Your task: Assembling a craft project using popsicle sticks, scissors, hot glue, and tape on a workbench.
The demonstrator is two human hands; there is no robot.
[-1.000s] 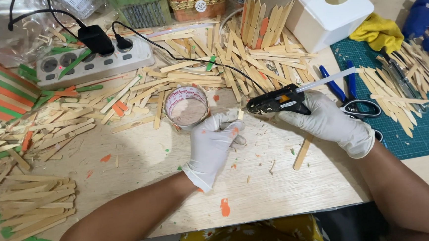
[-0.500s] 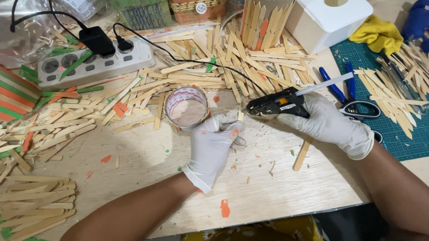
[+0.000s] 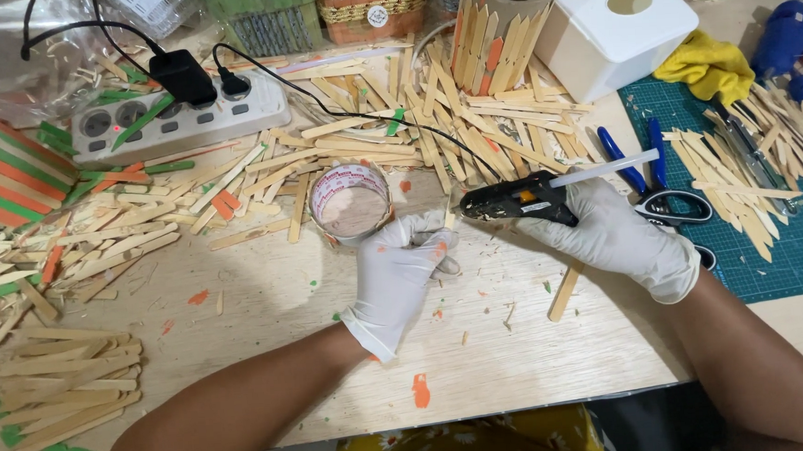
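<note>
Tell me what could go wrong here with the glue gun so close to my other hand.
The glue gun nozzle points at the left hand, which pinches a small stick; hot glue could land on the glove. The gun's cord trails over loose sticks to the power strip, so a tug might scatter them. The tape roll sits right beside the left hand and could get knocked or glued.

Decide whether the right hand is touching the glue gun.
Touching. The head view shows the gloved right hand wrapped around the rear of the black glue gun, fingers closed on its body with no gap.
</note>
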